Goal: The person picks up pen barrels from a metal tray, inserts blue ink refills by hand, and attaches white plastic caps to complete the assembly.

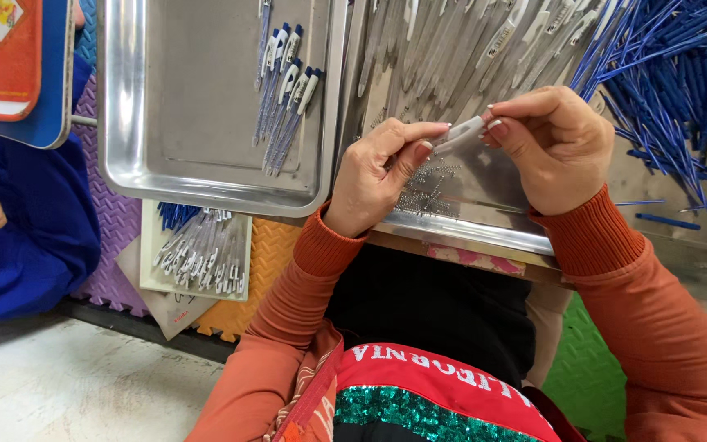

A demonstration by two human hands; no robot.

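Pen barrel (458, 133), pinched between both hands

Left hand (378, 176): fingers pinched — thumb to forefinger.
Right hand (546, 143): fingers curled, fingertips facing the left.
Forearms: raised — converging.

We saw a glossy metal tray (206, 168), plastic-looking blue refills (681, 74), ribbed cloth sleeves (640, 303) and perhaps foam floor mats (116, 221).
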